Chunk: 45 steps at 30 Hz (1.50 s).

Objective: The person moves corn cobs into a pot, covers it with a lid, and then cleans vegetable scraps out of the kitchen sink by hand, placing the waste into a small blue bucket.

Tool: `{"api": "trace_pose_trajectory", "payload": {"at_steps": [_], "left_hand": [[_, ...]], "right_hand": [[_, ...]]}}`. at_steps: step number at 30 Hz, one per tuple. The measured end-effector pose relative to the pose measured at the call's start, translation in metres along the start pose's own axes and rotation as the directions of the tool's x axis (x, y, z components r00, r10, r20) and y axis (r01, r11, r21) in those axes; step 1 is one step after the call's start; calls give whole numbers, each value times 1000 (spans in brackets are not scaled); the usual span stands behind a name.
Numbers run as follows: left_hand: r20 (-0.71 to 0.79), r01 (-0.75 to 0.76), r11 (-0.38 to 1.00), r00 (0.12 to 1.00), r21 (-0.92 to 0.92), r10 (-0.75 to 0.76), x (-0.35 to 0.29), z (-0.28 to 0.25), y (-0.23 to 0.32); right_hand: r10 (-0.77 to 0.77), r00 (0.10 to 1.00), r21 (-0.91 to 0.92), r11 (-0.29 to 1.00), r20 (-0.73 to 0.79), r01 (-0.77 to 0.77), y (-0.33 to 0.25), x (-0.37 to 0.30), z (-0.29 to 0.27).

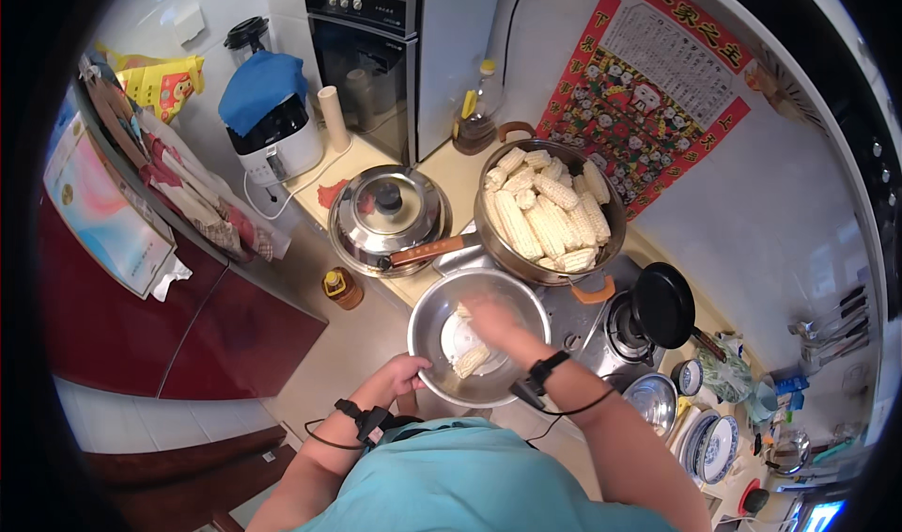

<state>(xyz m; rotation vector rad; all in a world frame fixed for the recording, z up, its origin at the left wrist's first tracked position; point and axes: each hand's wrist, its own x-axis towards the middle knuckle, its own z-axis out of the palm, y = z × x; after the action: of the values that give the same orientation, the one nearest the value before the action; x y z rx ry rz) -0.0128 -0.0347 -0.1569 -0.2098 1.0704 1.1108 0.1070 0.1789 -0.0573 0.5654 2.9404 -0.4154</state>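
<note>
A wide metal basin (434, 318) is just in front of my body, with its near left rim gripped by my left hand (407, 372). Inside it lies a pale corn cob (471, 361), and part of another pale piece shows beside my right hand (493, 318). That hand reaches into the basin, its fingers smeared by motion, so I cannot make out what they hold. Beyond the basin, a large two-handled pot (484, 214) on the stove is heaped with pale corn cobs (550, 214).
Left of the pot sits a lidded pan (387, 208) with its wooden handle pointing right. A black frying pan (662, 305) rests on the right burner. Bowls and plates (719, 447) line the right counter. An oil bottle (342, 289) stands lower left; another bottle (477, 114) is behind the pot.
</note>
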Motion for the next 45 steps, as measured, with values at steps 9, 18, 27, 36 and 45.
{"api": "trace_pose_trajectory", "payload": {"at_steps": [9,18,27,36,45], "left_hand": [[-2,-3,1000,1000,-20,3,-1,4,3],[33,-21,999,999,-36,22,3,12,0],[-24,-24,1000,999,-18,24,-7,5,-2],[-42,-2,1000,999,-23,1,3,8,6],[-46,-38,998,998,-50,35,-20,4,6]], "right_hand": [[-14,997,228,973,-78,32,-15,-11,-40],[488,666,599,797,-564,-76,105,18,-223],[-333,943,478,825,-18,301,15,-26,-101],[-244,957,-14,968,158,250,-3,-44,19],[207,834,211,971,-511,-111,20,-15,-206]]}}
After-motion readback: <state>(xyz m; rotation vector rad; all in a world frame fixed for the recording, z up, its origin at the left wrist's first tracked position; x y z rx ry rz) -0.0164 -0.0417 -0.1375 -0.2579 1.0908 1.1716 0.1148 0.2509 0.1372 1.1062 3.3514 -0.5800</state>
